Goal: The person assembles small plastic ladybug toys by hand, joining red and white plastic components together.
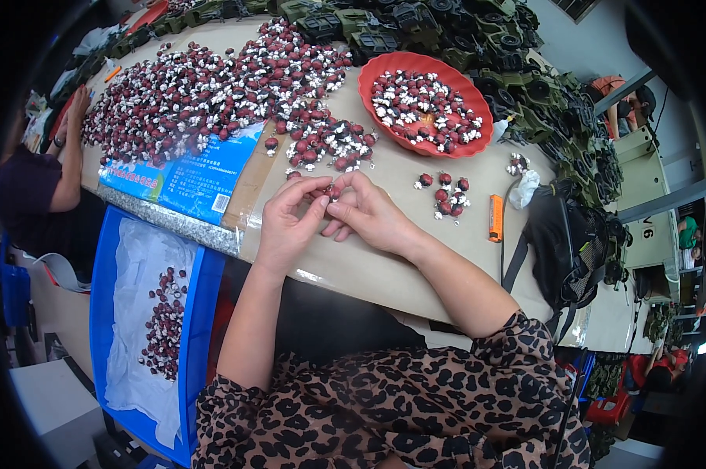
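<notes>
My left hand (292, 217) and my right hand (375, 216) meet over the near part of the table. Between their fingertips they pinch one small dark red figure (334, 192), mostly hidden by the fingers. Just beyond lies a loose cluster of the same figures (333, 145), with round dark red tops and white lower parts. To the right of my right hand is a small group of them (449, 199). A large heap of these figures (212, 98) spreads across the left of the table. More lie in a red scalloped bowl (478, 95) at the far right.
A blue bin (103, 313) below left holds a white liner and more figures. An orange box cutter (496, 218) and a black bag (560, 246) lie right. Green toy vehicles (517, 78) pile along the far edge. Another person's arm (71, 148) reaches in at left.
</notes>
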Motion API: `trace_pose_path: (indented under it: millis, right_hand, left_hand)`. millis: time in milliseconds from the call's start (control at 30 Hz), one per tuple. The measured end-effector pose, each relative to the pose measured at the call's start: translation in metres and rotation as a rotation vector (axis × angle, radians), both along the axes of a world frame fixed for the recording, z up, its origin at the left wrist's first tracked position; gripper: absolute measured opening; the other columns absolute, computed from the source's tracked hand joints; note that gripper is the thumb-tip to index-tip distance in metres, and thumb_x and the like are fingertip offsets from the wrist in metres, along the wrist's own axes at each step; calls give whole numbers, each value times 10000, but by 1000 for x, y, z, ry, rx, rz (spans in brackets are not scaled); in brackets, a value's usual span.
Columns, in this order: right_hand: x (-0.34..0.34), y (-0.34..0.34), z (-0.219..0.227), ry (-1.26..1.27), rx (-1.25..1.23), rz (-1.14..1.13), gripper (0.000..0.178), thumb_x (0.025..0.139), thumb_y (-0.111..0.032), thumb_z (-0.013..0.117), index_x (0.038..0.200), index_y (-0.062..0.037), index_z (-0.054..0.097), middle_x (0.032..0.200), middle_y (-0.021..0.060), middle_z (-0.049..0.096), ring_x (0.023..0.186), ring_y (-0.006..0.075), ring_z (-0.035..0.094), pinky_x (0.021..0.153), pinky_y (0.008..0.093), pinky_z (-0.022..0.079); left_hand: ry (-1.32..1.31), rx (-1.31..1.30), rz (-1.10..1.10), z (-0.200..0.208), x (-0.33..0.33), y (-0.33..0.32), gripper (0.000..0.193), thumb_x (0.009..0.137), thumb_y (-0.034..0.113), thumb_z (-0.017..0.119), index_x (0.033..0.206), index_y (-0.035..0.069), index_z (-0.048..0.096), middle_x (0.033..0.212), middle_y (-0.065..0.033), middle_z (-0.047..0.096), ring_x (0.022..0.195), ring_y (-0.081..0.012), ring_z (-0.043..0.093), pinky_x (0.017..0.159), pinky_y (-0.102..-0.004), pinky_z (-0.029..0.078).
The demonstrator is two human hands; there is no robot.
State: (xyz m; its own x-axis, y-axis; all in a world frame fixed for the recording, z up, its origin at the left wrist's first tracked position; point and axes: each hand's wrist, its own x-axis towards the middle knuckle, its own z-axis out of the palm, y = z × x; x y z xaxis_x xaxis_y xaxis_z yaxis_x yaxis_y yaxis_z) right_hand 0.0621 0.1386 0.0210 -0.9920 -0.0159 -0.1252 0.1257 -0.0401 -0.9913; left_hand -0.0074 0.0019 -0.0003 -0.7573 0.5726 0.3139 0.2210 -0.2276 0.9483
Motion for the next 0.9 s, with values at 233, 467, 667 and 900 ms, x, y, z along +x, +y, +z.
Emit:
trace_pose_path:
  millis: [233, 467, 667, 900]
  right_hand:
    - [1, 3, -5, 8, -27, -23, 232, 868, -117, 471, 1001, 8, 327, 812, 144, 584, 689, 181, 612, 546, 264, 505]
    - [10, 23, 23, 173, 714, -163, 129, 717, -48, 536, 825, 21, 519, 794, 152, 582, 692, 218, 598, 606, 325, 472]
    - [33, 63, 52, -232, 1618, -141, 118, 660, -41, 530, 771, -10, 554, 766, 170, 583, 732, 314, 576, 653, 405, 446]
    - [8, 41, 24, 185, 1234, -262, 162, 742, -113, 545, 883, -36, 567, 791, 167, 571, 741, 318, 571, 667, 410, 445]
  left_hand:
    - [14, -1, -16, 0, 0, 2, 224, 762, -36, 541, 983, -18, 573, 907, -64, 550, 777, -106, 538, 709, -217, 432]
    - [70, -20, 42, 0, -1, 1, 271, 744, -42, 571, 1014, -17, 561, 883, -48, 516, 791, -100, 493, 716, -208, 408]
    - [-36, 60, 153, -4, -1, 0, 251, 779, -34, 541, 1030, -13, 550, 888, -35, 507, 789, -79, 468, 720, -197, 393]
    - [-74, 43, 151, -3, 1, 0, 235, 795, -40, 509, 1025, -17, 547, 888, -30, 502, 786, -68, 463, 712, -182, 387]
